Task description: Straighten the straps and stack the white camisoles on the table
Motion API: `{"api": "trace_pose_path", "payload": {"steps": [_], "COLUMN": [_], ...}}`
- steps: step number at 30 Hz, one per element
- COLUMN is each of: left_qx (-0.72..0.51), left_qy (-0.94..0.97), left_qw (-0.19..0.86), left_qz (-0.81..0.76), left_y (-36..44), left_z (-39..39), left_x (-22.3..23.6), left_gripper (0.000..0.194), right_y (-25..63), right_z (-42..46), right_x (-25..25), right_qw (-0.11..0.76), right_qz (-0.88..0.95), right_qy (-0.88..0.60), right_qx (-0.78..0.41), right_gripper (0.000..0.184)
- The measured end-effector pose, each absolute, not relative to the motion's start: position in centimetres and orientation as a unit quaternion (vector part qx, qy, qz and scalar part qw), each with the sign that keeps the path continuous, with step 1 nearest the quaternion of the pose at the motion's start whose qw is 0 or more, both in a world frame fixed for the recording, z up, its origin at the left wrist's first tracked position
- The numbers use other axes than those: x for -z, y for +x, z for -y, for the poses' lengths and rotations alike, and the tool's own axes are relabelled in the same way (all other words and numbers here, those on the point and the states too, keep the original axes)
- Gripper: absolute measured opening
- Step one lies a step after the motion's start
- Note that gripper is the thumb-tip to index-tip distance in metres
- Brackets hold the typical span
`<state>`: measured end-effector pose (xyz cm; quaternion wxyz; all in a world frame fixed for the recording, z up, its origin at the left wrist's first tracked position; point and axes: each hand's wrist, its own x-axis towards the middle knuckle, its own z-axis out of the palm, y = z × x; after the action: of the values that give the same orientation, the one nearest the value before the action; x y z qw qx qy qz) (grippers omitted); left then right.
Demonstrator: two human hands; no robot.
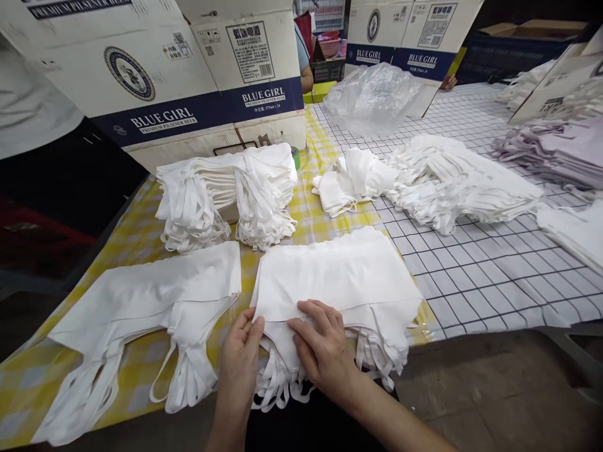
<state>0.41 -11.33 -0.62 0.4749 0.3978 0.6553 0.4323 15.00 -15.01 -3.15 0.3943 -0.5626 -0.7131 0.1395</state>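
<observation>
In front of me lies a stack of white camisole tops (pixel 334 270), their thin straps hanging over the table's front edge. My left hand (pixel 242 345) pinches the left edge of the top piece between thumb and fingers. On the same piece rests my right hand (pixel 323 342), its fingers apart and pressed on the fabric near a seam line. To the left is a second, flatter pile of white camisole tops (pixel 188 282), with its straps toward me. Behind both sits a folded bundle of the same white pieces (pixel 226 182), straps draped down its front.
Large white and blue cartons (pixel 188 81) stand at the back left, with another carton (pixel 405 37) farther right. Clear plastic (pixel 372 94), more white garments (pixel 461 182) and a lilac pile (pixel 556 150) lie on the checked cloth (pixel 447 276). Other people are partly visible behind.
</observation>
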Motion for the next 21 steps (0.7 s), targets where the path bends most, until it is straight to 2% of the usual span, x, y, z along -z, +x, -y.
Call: {"api": "trace_pose_path", "payload": {"steps": [4,10,14,21], "left_qx": [-0.418,-0.409,-0.414,-0.394], "left_qy": [0.372,0.403,0.412,0.411], "left_qw": [0.524,0.487,0.487,0.500], "left_qz": [-0.642,-0.659,-0.649,-0.652], "left_y": [0.2,0.2,-0.1,-1.2], "left_z": [11.4,11.4,11.3,11.0], "left_x": [0.7,0.5,0.9,2.2], "left_gripper": [0.045,0.052,0.052,0.048], "right_y": [15.0,14.9,14.6,13.3], "right_z": [15.0,15.1,14.4,11.8], "right_x": [3.0,3.0,2.7,1.0], "right_qw": [0.399,0.411,0.425,0.361], "right_qz": [0.714,0.705,0.690,0.723], "right_qy": [-0.562,-0.562,-0.571,-0.575], "right_qx": [-0.127,-0.134,-0.133,-0.132], "right_gripper": [0.023,0.024,0.031,0.029]}}
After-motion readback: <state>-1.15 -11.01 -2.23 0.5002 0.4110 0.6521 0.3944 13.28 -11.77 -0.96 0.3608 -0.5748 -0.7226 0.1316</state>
